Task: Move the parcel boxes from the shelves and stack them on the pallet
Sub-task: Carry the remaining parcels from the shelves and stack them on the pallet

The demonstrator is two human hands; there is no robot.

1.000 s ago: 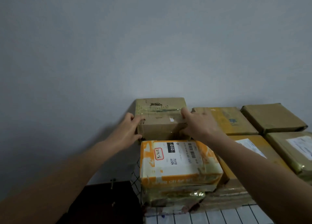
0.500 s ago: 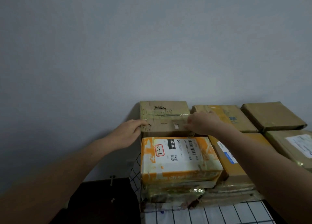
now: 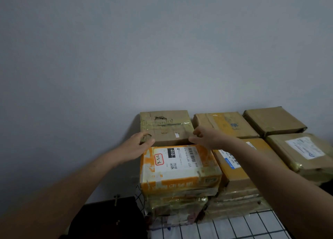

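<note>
At the far left, the left hand (image 3: 138,146) is held open, with its fingers relaxed and laid against the near left corner of the brown box (image 3: 165,125). This box, the one being handled, is set just ahead of both hands, at the back of the stack and close to the wall (image 3: 162,49). Just below the two hands lies an orange box (image 3: 180,168) with a white label, and the brown box is butted against its far edge, probably so that the row is kept tight. To the right, the right hand (image 3: 207,137) is also open, its fingers loosely spread at the brown box's near right corner; whether it touches cannot be told. The hands are placed on opposite sides, as is needed to steady or square a box of this width. Beyond the right hand, a yellow-taped box (image 3: 225,125) and more parcels (image 3: 273,120) are packed edge to edge in level layers, so a flat top is kept.
</note>
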